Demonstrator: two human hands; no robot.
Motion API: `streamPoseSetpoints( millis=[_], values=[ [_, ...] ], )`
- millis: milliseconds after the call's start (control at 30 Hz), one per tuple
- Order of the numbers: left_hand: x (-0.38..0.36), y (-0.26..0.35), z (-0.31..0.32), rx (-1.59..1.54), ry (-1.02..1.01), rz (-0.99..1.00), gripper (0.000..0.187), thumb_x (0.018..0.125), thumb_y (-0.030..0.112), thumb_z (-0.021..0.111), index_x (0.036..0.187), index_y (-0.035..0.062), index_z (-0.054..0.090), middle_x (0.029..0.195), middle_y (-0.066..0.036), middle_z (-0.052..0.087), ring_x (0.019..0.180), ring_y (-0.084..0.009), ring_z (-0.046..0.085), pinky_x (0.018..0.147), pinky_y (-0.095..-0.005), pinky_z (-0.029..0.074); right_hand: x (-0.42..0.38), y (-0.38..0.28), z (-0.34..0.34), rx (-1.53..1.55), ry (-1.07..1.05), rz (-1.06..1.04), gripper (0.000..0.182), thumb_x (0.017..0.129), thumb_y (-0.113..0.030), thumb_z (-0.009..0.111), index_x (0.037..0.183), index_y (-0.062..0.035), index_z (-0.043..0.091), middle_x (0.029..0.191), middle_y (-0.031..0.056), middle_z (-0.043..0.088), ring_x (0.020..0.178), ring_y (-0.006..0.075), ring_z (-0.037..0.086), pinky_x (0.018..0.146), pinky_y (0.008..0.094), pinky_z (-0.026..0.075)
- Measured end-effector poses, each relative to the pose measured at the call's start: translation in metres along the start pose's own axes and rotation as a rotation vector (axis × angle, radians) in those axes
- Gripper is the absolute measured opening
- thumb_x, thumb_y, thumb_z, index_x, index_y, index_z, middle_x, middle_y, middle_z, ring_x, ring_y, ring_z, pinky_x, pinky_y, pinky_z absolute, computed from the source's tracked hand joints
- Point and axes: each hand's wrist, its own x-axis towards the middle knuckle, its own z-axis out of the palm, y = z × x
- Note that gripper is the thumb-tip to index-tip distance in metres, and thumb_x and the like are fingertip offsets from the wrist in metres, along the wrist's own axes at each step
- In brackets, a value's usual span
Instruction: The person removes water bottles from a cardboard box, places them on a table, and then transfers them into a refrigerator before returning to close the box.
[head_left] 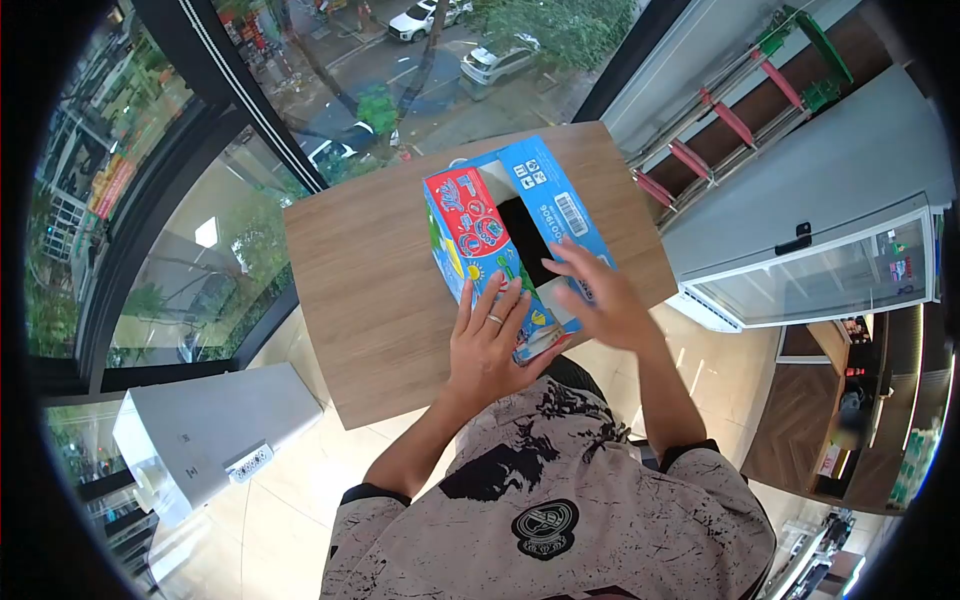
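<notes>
A blue cardboard box (548, 180) with a red printed panel, a barcode and cartoon pictures sits on the wooden table in front of me. Between its two long top flaps runs a gap, and the inside shows only black. My left hand (490, 335), a ring on one finger, lies with fingers stretched over the near part of the left flap. At the right side of the box, my right hand (602, 305) is over the blue flap with its fingers apart, slightly blurred, the fingertips by the edge of the gap.
The wooden table (365, 280) stands against tall windows, with parked cars outside. At the right are a glass-door fridge (820, 270) and a red and green folding ladder (735, 125). A grey-white cabinet (215, 430) stands at lower left.
</notes>
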Motion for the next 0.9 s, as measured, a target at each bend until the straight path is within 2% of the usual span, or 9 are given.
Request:
streamPoseSetpoints(
  millis=[67,233,433,500,567,633,733,800,900],
  values=[
    [0.002,-0.008,-0.010,-0.011,-0.045,0.046,0.063,0.064,0.045,0.079,0.108,0.0022,0.062,0.120,-0.012,0.058,0.123,-0.0307,0.047,0.107,-0.0544,0.027,-0.002,-0.001,0.015,-0.577,0.132,-0.300,0.050,0.088,-0.022,0.060,0.128,0.0022,0.044,0.118,0.0218,0.059,0.119,0.0327,0.052,0.097,0.0395,0.041],
    [0.006,-0.032,-0.018,-0.065,-0.182,0.171,0.070,0.061,0.052,0.079,0.109,0.0036,0.062,0.122,-0.010,0.056,0.123,-0.0288,0.046,0.109,-0.0530,0.025,-0.007,0.007,0.018,-0.406,0.262,-0.310,0.053,0.087,-0.025,0.060,0.129,0.0025,0.043,0.124,0.0236,0.054,0.118,0.0366,0.051,0.098,0.0411,0.040],
    [0.008,-0.043,0.001,-0.085,-0.034,0.296,0.072,0.056,0.057,0.078,0.105,0.0065,0.063,0.116,-0.009,0.060,0.118,-0.0290,0.052,0.107,-0.0531,0.029,-0.005,0.012,-0.011,-0.318,0.030,-0.214,0.037,0.090,-0.015,0.053,0.125,-0.0051,0.051,0.126,0.0195,0.054,0.115,0.0371,0.053,0.095,0.0404,0.043],
    [0.009,-0.043,0.004,-0.055,-0.011,0.299,0.070,0.054,0.056,0.077,0.102,0.0067,0.065,0.111,-0.009,0.063,0.113,-0.0298,0.055,0.105,-0.0524,0.032,-0.001,0.009,-0.028,-0.094,-0.039,0.001,0.035,0.088,-0.011,0.056,0.123,-0.0104,0.055,0.131,0.0168,0.051,0.123,0.0373,0.046,0.100,0.0422,0.038],
    [0.009,-0.047,0.010,-0.040,0.063,0.345,0.068,0.055,0.060,0.073,0.098,0.0069,0.066,0.108,-0.009,0.064,0.110,-0.0302,0.057,0.103,-0.0515,0.033,0.009,0.016,-0.045,-0.564,0.075,-0.255,0.044,0.083,-0.004,0.062,0.125,-0.0080,0.054,0.139,0.0153,0.044,0.131,0.0336,0.038,0.106,0.0396,0.031],
    [0.011,-0.048,0.010,-0.034,0.066,0.350,0.063,0.058,0.059,0.070,0.095,0.0081,0.068,0.106,-0.009,0.065,0.107,-0.0295,0.058,0.102,-0.0500,0.034,0.015,0.031,-0.052,-0.423,0.040,-0.230,0.057,0.077,-0.004,0.068,0.130,-0.0080,0.049,0.141,0.0164,0.041,0.136,0.0311,0.031,0.109,0.0403,0.025],
    [0.010,-0.052,0.013,-0.003,0.075,0.367,0.058,0.063,0.060,0.064,0.090,0.0091,0.069,0.103,-0.008,0.067,0.104,-0.0284,0.060,0.100,-0.0483,0.035,0.021,0.041,-0.049,-0.220,0.049,-0.165,0.072,0.074,-0.007,0.072,0.138,-0.0082,0.039,0.138,0.0195,0.043,0.131,0.0311,0.039,0.106,0.0402,0.032],
    [0.006,-0.057,0.014,0.032,0.071,0.377,0.057,0.065,0.061,0.062,0.088,0.0089,0.069,0.101,-0.009,0.067,0.103,-0.0281,0.060,0.099,-0.0481,0.036,0.022,0.043,-0.043,0.393,-0.069,0.067,0.081,0.073,-0.019,0.075,0.140,-0.0042,0.031,0.134,0.0257,0.044,0.127,0.0326,0.044,0.101,0.0424,0.037],
    [0.000,-0.058,0.010,0.108,0.052,0.365,0.062,0.068,0.066,0.056,0.086,0.0080,0.069,0.099,-0.009,0.068,0.102,-0.0283,0.061,0.098,-0.0480,0.036,0.025,0.050,-0.039,0.208,-0.086,0.033,0.082,0.074,-0.019,0.073,0.140,-0.0008,0.028,0.126,0.0267,0.050,0.117,0.0343,0.052,0.095,0.0416,0.042]
  ],
)
